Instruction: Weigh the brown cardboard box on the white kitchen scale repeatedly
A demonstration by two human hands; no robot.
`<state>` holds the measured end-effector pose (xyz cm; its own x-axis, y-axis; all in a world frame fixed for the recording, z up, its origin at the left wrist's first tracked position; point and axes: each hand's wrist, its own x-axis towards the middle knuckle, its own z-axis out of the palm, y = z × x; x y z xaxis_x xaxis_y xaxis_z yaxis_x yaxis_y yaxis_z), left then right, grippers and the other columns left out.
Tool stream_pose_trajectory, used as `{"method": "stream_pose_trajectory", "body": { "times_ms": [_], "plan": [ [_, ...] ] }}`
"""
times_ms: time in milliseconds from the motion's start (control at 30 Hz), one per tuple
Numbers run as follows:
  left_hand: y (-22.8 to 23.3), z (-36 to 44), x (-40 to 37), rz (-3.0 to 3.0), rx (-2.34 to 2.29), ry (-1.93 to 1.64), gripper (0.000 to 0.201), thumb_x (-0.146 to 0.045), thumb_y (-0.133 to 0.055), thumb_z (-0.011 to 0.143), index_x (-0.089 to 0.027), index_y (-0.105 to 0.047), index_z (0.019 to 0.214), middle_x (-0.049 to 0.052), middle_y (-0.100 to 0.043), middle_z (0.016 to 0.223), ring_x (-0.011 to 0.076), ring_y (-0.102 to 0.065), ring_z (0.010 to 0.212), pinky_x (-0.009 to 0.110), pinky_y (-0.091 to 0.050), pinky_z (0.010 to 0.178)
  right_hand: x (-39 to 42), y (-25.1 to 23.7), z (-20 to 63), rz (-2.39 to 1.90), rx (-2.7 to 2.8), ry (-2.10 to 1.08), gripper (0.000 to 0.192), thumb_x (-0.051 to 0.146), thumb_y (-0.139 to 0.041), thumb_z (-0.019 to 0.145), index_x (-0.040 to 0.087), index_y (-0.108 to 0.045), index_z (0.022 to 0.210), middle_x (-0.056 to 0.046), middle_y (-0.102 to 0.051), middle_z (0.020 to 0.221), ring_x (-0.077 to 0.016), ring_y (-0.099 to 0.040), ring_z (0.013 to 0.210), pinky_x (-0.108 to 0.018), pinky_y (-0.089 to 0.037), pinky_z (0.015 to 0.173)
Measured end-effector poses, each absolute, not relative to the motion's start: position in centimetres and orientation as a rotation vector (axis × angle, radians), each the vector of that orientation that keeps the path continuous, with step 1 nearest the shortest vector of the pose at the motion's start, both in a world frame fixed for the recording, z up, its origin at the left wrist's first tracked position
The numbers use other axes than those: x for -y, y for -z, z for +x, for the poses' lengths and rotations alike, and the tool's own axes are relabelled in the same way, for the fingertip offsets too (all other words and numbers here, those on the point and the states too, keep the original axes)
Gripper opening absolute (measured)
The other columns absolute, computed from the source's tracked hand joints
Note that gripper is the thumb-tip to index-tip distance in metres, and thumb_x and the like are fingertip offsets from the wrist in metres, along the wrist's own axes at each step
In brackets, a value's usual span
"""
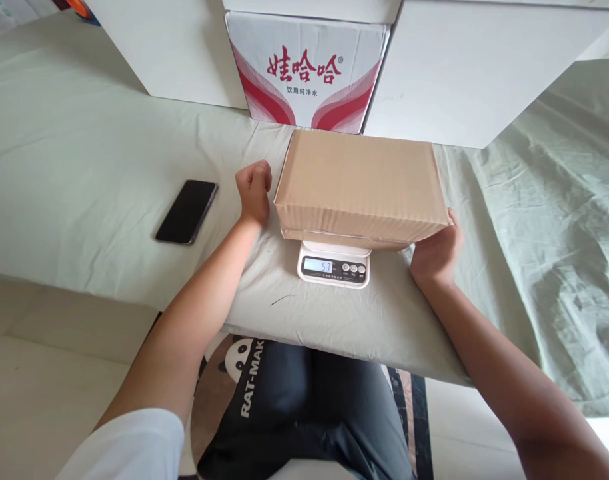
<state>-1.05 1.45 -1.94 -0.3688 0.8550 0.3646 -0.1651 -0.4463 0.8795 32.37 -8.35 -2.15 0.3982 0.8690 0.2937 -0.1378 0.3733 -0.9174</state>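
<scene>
A closed brown cardboard box rests on a small white kitchen scale, whose lit display shows digits. My left hand is curled into a loose fist just beside the box's left end, a small gap between them, holding nothing. My right hand cups the box's near right corner from below and the side, touching it. Most of the scale is hidden under the box.
A black phone lies face up on the pale green cloth to the left. Behind the box stand a red-and-white printed carton and white boxes. The cloth's front edge runs just before my lap.
</scene>
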Motion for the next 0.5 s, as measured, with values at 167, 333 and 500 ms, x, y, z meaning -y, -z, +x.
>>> {"method": "stream_pose_trajectory", "body": {
  "times_ms": [167,333,500],
  "plan": [
    [2.1,-0.9,-1.5,1.267,-1.023,-1.920,0.073,-0.039,-0.071,0.109,-0.025,-0.024,0.055,-0.004,-0.021,0.055,0.0129,-0.030,0.054,0.036,-0.026,0.056,9.0,2.2,32.1,-0.946,1.025,-0.771,0.028,0.051,-0.069,0.091,0.024,-0.069,0.083,0.001,-0.055,0.079,-0.0169,-0.052,0.077,-0.029,-0.047,0.071],
    [2.2,0.1,-0.9,1.359,-1.018,-1.873,0.071,-0.014,-0.066,0.110,-0.023,-0.020,0.056,-0.004,-0.019,0.058,0.0109,-0.018,0.061,0.035,-0.019,0.059,9.3,2.2,31.8,-0.984,1.106,-0.747,0.031,0.056,-0.070,0.089,0.026,-0.073,0.093,0.001,-0.057,0.082,-0.0183,-0.053,0.078,-0.033,-0.050,0.075],
    [1.7,1.5,0.0,1.321,-0.952,-1.969,0.060,-0.017,-0.067,0.108,-0.024,-0.031,0.061,-0.004,-0.029,0.062,0.0124,-0.026,0.063,0.032,-0.029,0.060,9.5,1.6,31.7,-0.956,1.173,-0.667,0.038,0.066,-0.069,0.091,0.029,-0.072,0.093,-0.001,-0.062,0.086,-0.0229,-0.065,0.089,-0.038,-0.060,0.085]
  ]
}}
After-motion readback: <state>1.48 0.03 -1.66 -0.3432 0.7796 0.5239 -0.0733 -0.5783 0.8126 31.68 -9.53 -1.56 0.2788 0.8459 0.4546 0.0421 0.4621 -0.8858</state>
